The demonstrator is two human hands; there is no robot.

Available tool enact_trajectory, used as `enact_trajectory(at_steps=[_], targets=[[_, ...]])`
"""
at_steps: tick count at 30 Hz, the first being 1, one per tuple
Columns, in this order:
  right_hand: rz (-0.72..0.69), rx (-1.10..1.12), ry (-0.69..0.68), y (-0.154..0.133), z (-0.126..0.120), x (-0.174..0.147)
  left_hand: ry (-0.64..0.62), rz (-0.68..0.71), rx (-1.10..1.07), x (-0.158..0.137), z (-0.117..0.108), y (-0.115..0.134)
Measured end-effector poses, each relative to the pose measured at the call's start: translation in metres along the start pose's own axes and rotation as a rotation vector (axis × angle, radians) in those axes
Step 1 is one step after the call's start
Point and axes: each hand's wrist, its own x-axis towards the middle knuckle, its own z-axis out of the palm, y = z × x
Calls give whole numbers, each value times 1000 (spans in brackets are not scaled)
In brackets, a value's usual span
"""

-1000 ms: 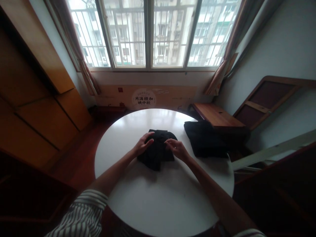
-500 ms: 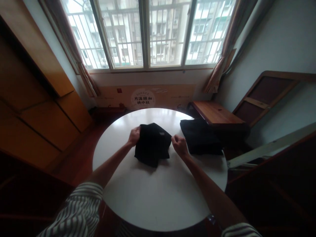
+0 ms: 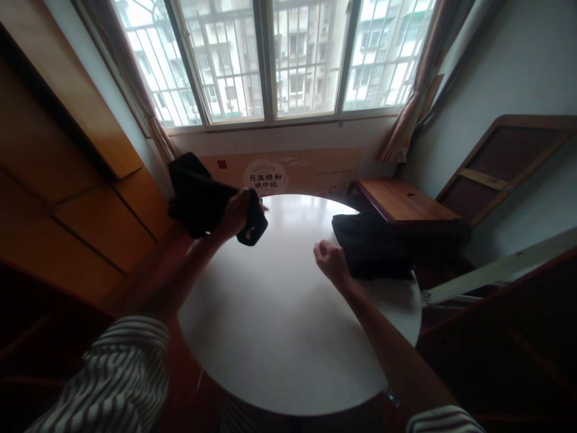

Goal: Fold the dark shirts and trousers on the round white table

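A black garment [image 3: 202,195] hangs in the air over the left far side of the table, loosely bunched. My left hand [image 3: 237,213] is closed around it, and a corner with a small pale mark dangles to the right of the fingers. My right hand [image 3: 331,260] is curled into a fist above the white round table [image 3: 288,337], with nothing visible in it. Just beside that fist, a folded dark cloth [image 3: 376,246] lies at the table's right side.
A low wooden table [image 3: 406,201] stands beyond the right edge, near a wooden-framed panel [image 3: 489,159] leaning on the wall. Orange cabinets [image 3: 90,216] line the left. Barred windows and tied curtains [image 3: 401,135] are ahead.
My left hand has swung the black garment up and left, off the tabletop. My right hand has let go of its edge and stays in about the same place.
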Motion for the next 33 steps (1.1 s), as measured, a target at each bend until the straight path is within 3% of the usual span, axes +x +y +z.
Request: enact_trajectory(at_steps=[2,3,6,8,11,15,17,19,21,23,25,27,29,31,33], targets=[[-13,-186,38,4,-12,2,-105,-69,-14,-45,29,-16],[15,-283,64,7,-18,3,-173,-175,-64,-66,40,-25],[212,-533,59,23,-35,6,-241,-397,-208,-104,61,-48],[306,-650,-69,35,-40,8,-202,-464,-289,-110,66,-59],[290,-719,-226,45,-41,10,-97,-501,-397,-102,71,-71],[274,-649,-202,45,-38,13,23,-459,-385,-101,80,-74],[329,-564,-123,45,-39,16,-32,-406,-296,-109,84,-71],[325,-449,64,45,-39,19,-148,-351,-224,-120,89,-65],[197,-311,291,43,-36,20,-264,-280,-167,-130,95,-58],[-12,-157,378,38,-30,18,-404,-170,-94,-137,103,-48],[-210,-6,276,31,-21,14,-586,-16,-20,-142,112,-37],[-340,127,40,24,-10,8,-777,185,30,-143,117,-25],[-405,234,-238,19,-2,3,-875,399,49,-144,117,-16],[-436,303,-466,16,2,0,-804,528,54,-143,111,-11],[-436,346,-561,14,3,-2,-616,529,105,-139,102,-13]])
